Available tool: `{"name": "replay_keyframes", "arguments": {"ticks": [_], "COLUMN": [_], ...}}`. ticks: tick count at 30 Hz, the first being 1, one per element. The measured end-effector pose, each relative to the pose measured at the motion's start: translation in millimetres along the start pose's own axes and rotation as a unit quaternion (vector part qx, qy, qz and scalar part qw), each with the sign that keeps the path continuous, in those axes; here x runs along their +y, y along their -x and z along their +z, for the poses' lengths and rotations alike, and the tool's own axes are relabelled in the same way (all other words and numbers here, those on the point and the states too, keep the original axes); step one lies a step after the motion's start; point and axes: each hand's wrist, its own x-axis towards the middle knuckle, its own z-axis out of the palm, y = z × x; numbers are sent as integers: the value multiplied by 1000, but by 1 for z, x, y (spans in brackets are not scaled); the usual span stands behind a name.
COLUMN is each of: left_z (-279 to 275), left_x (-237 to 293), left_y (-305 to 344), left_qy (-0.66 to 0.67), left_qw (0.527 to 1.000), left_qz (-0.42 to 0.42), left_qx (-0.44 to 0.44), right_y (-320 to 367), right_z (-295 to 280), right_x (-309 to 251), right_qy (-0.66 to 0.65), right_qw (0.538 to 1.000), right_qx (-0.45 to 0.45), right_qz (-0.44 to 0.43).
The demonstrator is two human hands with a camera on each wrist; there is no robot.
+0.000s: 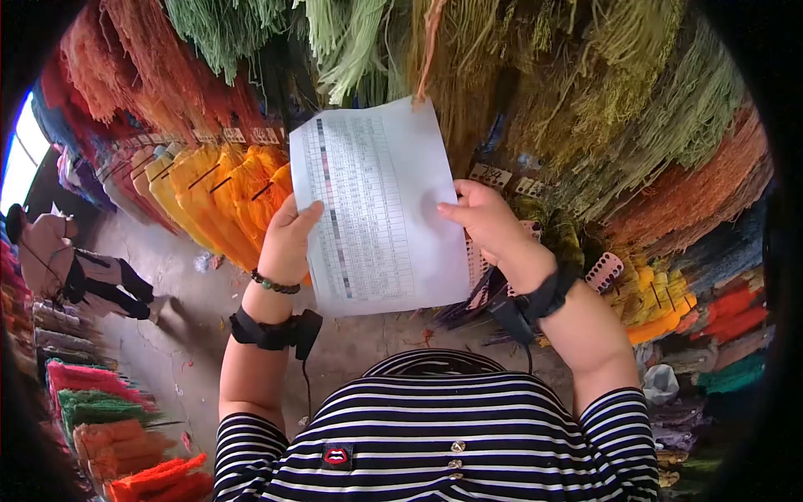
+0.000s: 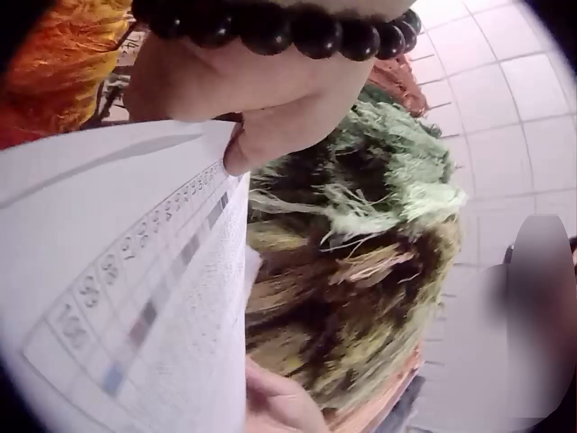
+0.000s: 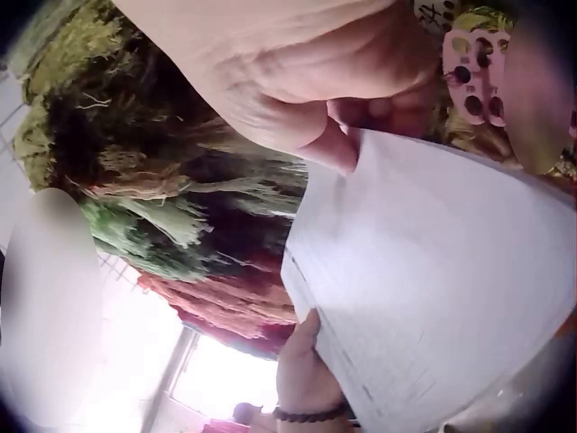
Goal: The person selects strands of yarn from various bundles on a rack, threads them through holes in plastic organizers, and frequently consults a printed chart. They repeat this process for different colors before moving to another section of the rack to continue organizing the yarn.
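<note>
Both hands hold a white paper sheet (image 1: 431,243) in front of the body, one at each side edge. A printed table with many rows and a column of small colour blocks fills its left part; the right part is blank. My left hand (image 1: 289,238) pinches the left edge, thumb on the printed face and fingers behind. At the opposite edge my right hand (image 1: 493,219) pinches the paper, its thumb (image 3: 334,149) lying on the blank part. In the left wrist view, numbered rows of the sheet (image 2: 135,298) show close up below the left thumb.
Green and olive thread bundles (image 1: 652,75) hang beyond the sheet, with red ones (image 1: 125,58) at the upper left. Yellow-orange skeins (image 1: 217,188) hang beside the left hand. A pink card with holes (image 1: 604,272) is near the right wrist. Another person (image 1: 75,268) stands at the left.
</note>
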Motion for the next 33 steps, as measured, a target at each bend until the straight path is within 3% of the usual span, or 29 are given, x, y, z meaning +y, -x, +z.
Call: {"name": "replay_keyframes", "arguments": {"ticks": [2,8,12,18,24,33], "left_z": [-5,-20,-22,-19,-19,-15], "left_x": [-9,-22,-23,-22,-22,-18], "left_y": [-5,-18,-18,-14,-14,-15], "left_qy": [-17,-49,-27,-63,-74,-41], "left_qw": [1000,997,997,998,997,998], "left_qz": [6,-50,-60,-17,-21,-36], "left_qx": [7,39,28,-8,0,18], "right_y": [-11,-27,-25,-7,-5,-9], "right_z": [1,-2,-3,4,2,0], "right_x": [17,15,14,19,21,29], "right_qy": [18,249,291,196,49,51], "right_qw": [1000,968,951,968,992,993], "right_qx": [9,40,90,122,97,95], "right_qz": [-12,20,-54,-98,-62,-46]}}
